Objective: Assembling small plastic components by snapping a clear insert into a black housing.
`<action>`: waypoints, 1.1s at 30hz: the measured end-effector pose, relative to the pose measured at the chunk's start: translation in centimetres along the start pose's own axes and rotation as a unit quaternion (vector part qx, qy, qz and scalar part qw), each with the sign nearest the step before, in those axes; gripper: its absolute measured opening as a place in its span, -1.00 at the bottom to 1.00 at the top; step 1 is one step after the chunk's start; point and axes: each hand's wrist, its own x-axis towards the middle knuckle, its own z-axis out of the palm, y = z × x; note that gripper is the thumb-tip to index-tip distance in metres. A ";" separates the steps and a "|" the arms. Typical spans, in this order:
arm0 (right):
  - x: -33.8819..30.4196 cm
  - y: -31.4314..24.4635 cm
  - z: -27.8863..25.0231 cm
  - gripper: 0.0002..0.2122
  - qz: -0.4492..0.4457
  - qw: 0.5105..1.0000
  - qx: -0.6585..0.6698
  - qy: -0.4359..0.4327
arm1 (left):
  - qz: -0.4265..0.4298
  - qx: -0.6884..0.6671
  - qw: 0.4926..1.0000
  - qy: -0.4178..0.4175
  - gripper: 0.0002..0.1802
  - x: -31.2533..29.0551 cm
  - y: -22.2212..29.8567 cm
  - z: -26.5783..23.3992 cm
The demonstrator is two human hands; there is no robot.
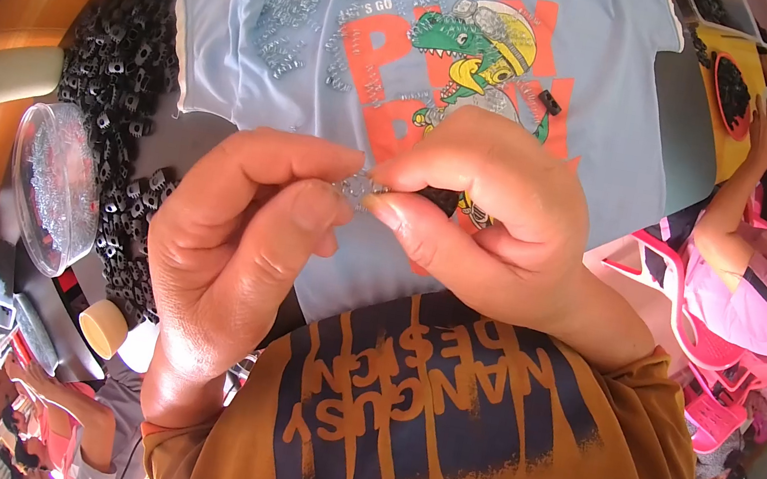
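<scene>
My left hand point(239, 225) and my right hand point(494, 212) meet in front of my chest, thumbs and forefingers pinched close together. Between the fingertips is a small shiny wire spring point(354, 186), perhaps more than one tangled; the fingers partly hide it. A dark piece point(441, 198) shows beside my right thumb, and I cannot tell whether that hand holds it. Beyond the hands lies a light blue T-shirt point(610, 156) with a cartoon print, spread flat. Loose wire springs point(291, 16) are scattered over it, and a small black plastic part point(550, 102) rests on the print.
Left of the shirt is a heap of black plastic clips point(127, 44). A round clear tub point(58, 185) of springs stands beside it, near a cream cup point(103, 327). At right, a person in pink point(740, 289) works by a red bowl point(732, 95) and pink chairs point(684, 320).
</scene>
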 end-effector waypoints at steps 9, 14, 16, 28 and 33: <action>0.3 1.5 -0.4 -0.90 0.045 0.995 -0.038 0.081 | 0.057 -0.002 0.998 0.028 -0.79 0.3 -1.2 -0.9; 0.2 2.3 -1.2 -0.77 0.089 0.990 -0.085 0.064 | 0.040 -0.049 0.997 0.050 -0.77 0.1 -1.0 -0.9; 0.6 1.1 -0.7 -0.74 0.130 0.988 -0.030 0.077 | 0.023 -0.077 0.995 0.057 -0.77 -0.1 -1.0 -1.0; -0.2 -0.8 -0.9 -0.69 0.097 0.984 0.140 -0.048 | 0.006 -0.045 0.999 -0.001 -0.78 -0.5 0.4 0.6; -0.1 -0.7 -0.7 -0.67 0.074 0.990 0.088 -0.087 | -0.012 -0.048 0.999 0.011 -0.83 -0.5 0.4 0.5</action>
